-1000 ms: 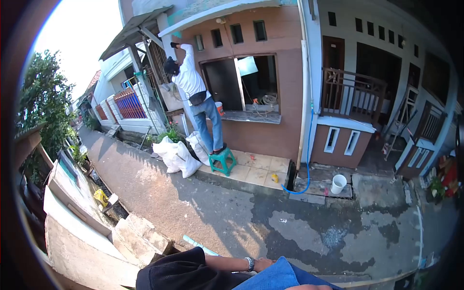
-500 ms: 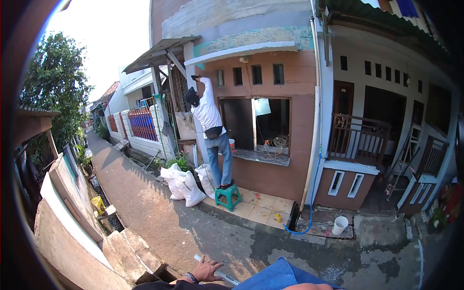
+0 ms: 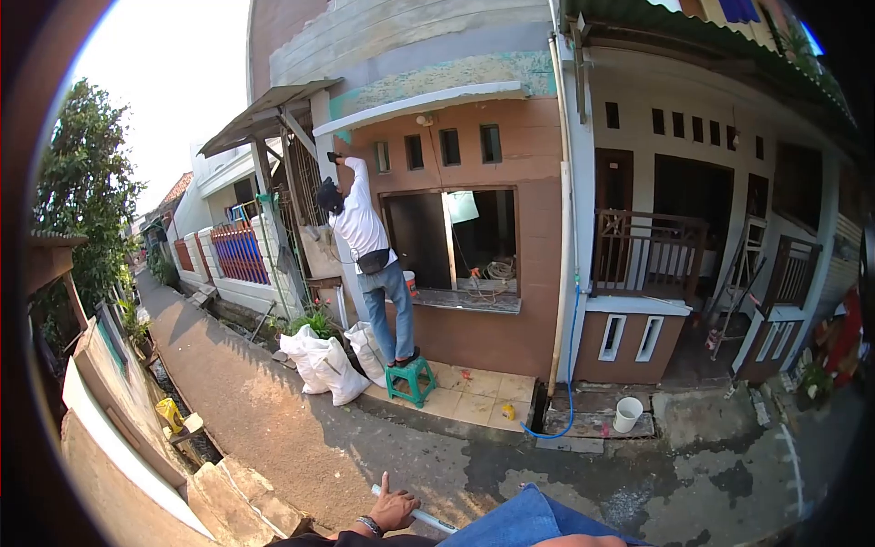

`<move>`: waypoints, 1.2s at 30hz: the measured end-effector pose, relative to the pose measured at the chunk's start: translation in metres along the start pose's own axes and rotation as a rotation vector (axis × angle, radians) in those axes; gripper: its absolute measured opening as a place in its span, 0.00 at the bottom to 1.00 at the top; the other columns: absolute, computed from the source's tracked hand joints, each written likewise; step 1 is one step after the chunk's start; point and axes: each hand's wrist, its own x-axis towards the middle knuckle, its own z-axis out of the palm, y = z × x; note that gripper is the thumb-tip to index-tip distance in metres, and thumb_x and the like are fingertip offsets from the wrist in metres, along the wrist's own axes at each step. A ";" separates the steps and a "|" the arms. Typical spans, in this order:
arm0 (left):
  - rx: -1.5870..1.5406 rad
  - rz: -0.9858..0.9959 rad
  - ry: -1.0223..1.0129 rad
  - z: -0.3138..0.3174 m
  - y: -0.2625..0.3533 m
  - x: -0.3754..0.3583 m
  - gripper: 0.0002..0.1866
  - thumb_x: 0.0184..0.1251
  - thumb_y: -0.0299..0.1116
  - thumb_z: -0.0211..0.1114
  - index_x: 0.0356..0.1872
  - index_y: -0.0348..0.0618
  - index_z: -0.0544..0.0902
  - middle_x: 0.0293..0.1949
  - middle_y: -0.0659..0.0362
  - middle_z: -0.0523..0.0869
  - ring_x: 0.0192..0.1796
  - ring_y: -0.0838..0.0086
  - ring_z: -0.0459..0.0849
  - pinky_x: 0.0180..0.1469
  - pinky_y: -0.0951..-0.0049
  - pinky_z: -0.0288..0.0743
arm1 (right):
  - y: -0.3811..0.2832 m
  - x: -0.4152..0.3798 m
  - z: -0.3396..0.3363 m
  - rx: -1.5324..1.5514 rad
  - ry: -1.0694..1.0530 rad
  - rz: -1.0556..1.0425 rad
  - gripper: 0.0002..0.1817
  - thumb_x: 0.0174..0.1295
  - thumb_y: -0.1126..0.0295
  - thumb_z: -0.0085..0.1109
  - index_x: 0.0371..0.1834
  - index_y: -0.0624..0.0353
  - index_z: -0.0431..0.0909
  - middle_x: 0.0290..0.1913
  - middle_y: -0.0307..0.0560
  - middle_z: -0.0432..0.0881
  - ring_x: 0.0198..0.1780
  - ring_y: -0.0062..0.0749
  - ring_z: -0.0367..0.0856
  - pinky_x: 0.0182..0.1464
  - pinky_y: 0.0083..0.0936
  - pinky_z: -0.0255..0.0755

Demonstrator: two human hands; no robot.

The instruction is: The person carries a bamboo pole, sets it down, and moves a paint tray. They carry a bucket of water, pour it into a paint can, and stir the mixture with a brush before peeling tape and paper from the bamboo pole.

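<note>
At the bottom of the view, my left hand (image 3: 395, 510) lies over a thin whitish pole (image 3: 435, 522). Its thumb points up, apart from the other fingers, which bend over the pole. A dark bracelet or watch circles the wrist. Beside this hand is a raised knee in blue denim (image 3: 524, 520). Some bare skin shows at the lower edge to the right of the denim, but my right hand is out of view.
Across the lane, a person (image 3: 366, 228) stands on a green stool (image 3: 412, 383), reaching up to the wall. White sacks (image 3: 326, 366) lean nearby. A blue hose (image 3: 572, 392) and a white bucket (image 3: 627, 415) are further right. Concrete slabs (image 3: 232, 501) lie at my left.
My view has turned slightly to the right, so the house and person sit further left. My left hand's fingers, spread earlier, are now closer together over the pole, thumb raised.
</note>
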 end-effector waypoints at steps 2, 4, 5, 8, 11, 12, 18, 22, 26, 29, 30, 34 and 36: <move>0.006 0.018 0.051 -0.018 0.006 0.004 0.08 0.52 0.36 0.62 0.35 0.53 0.82 0.31 0.66 0.81 0.50 0.71 0.81 0.65 0.20 0.31 | 0.013 0.024 0.011 0.350 0.095 0.119 0.45 0.59 0.49 0.62 0.71 0.66 0.51 0.64 0.63 0.67 0.63 0.51 0.69 0.57 0.47 0.72; -0.059 0.004 0.097 -0.027 0.011 0.011 0.07 0.50 0.35 0.63 0.33 0.53 0.83 0.32 0.66 0.82 0.51 0.71 0.80 0.66 0.20 0.29 | 0.038 0.051 0.017 0.645 0.226 0.205 0.48 0.58 0.49 0.64 0.72 0.66 0.49 0.65 0.63 0.65 0.64 0.50 0.68 0.57 0.47 0.72; -0.098 -0.019 0.067 -0.046 0.018 0.019 0.07 0.50 0.35 0.63 0.32 0.53 0.83 0.33 0.66 0.82 0.52 0.70 0.80 0.66 0.21 0.29 | 0.055 0.065 0.014 0.698 0.299 0.200 0.49 0.58 0.49 0.65 0.72 0.67 0.48 0.66 0.63 0.65 0.65 0.50 0.68 0.57 0.47 0.72; -0.166 0.011 0.219 -0.073 0.032 0.041 0.05 0.49 0.33 0.63 0.30 0.52 0.82 0.36 0.65 0.84 0.59 0.63 0.77 0.66 0.22 0.25 | 0.044 0.051 -0.004 -0.159 0.498 -0.112 0.47 0.63 0.52 0.58 0.75 0.66 0.43 0.72 0.68 0.52 0.73 0.58 0.52 0.72 0.47 0.50; -0.148 -0.041 0.259 -0.086 0.044 0.060 0.07 0.48 0.35 0.68 0.30 0.54 0.82 0.46 0.65 0.79 0.65 0.63 0.71 0.67 0.25 0.20 | 0.020 0.036 -0.020 -0.476 0.357 -0.444 0.46 0.52 0.67 0.60 0.76 0.53 0.49 0.74 0.67 0.50 0.73 0.60 0.51 0.72 0.48 0.50; -0.134 -0.037 0.271 -0.089 0.045 0.068 0.08 0.47 0.35 0.68 0.31 0.55 0.82 0.49 0.65 0.78 0.67 0.62 0.69 0.67 0.26 0.20 | -0.013 0.014 -0.021 -0.568 0.339 -0.476 0.48 0.48 0.68 0.64 0.76 0.52 0.51 0.74 0.64 0.51 0.74 0.59 0.52 0.72 0.47 0.51; -0.061 -0.004 0.400 -0.105 0.041 0.107 0.12 0.44 0.35 0.70 0.33 0.61 0.82 0.61 0.66 0.71 0.73 0.62 0.61 0.67 0.30 0.16 | -0.072 0.010 -0.006 -0.848 0.238 -0.713 0.48 0.43 0.65 0.72 0.72 0.49 0.58 0.71 0.49 0.59 0.75 0.52 0.50 0.73 0.58 0.42; -0.023 0.076 0.483 -0.122 0.044 0.137 0.13 0.44 0.35 0.70 0.34 0.62 0.82 0.62 0.65 0.72 0.73 0.62 0.61 0.67 0.32 0.12 | -0.091 0.040 -0.013 -0.839 0.329 -0.736 0.40 0.45 0.69 0.71 0.65 0.51 0.64 0.69 0.44 0.63 0.75 0.44 0.52 0.73 0.59 0.42; -0.035 0.109 0.594 -0.142 0.048 0.157 0.16 0.43 0.36 0.73 0.38 0.63 0.84 0.63 0.65 0.72 0.73 0.64 0.62 0.68 0.38 0.10 | -0.112 0.063 -0.029 -0.803 0.425 -0.896 0.31 0.42 0.71 0.71 0.55 0.53 0.72 0.58 0.44 0.74 0.67 0.43 0.65 0.69 0.55 0.51; -0.101 0.126 0.955 -0.160 0.054 0.186 0.32 0.48 0.40 0.76 0.58 0.57 0.76 0.72 0.48 0.58 0.76 0.56 0.50 0.70 0.41 0.15 | -0.161 0.069 -0.049 -0.769 0.541 -0.997 0.27 0.41 0.71 0.71 0.49 0.52 0.74 0.51 0.43 0.77 0.61 0.43 0.70 0.65 0.50 0.56; -0.167 0.134 1.141 -0.162 0.056 0.198 0.38 0.50 0.42 0.77 0.65 0.53 0.70 0.73 0.44 0.52 0.76 0.53 0.47 0.71 0.41 0.18 | -0.185 0.070 -0.061 -0.742 0.562 -1.046 0.26 0.43 0.71 0.70 0.49 0.51 0.74 0.50 0.43 0.77 0.59 0.43 0.71 0.62 0.46 0.59; -0.382 0.137 0.996 -0.132 0.075 0.212 0.40 0.60 0.43 0.70 0.70 0.43 0.60 0.74 0.42 0.50 0.76 0.51 0.48 0.71 0.41 0.32 | -0.281 0.074 -0.125 -0.671 0.776 -1.205 0.22 0.50 0.58 0.71 0.46 0.53 0.76 0.46 0.47 0.81 0.52 0.47 0.76 0.55 0.40 0.67; -0.483 0.098 0.697 -0.081 0.088 0.212 0.41 0.61 0.44 0.67 0.72 0.44 0.57 0.74 0.46 0.55 0.77 0.53 0.50 0.73 0.40 0.30 | -0.317 0.088 -0.179 -0.710 0.912 -1.180 0.29 0.59 0.46 0.63 0.53 0.57 0.75 0.49 0.55 0.81 0.53 0.54 0.76 0.53 0.41 0.70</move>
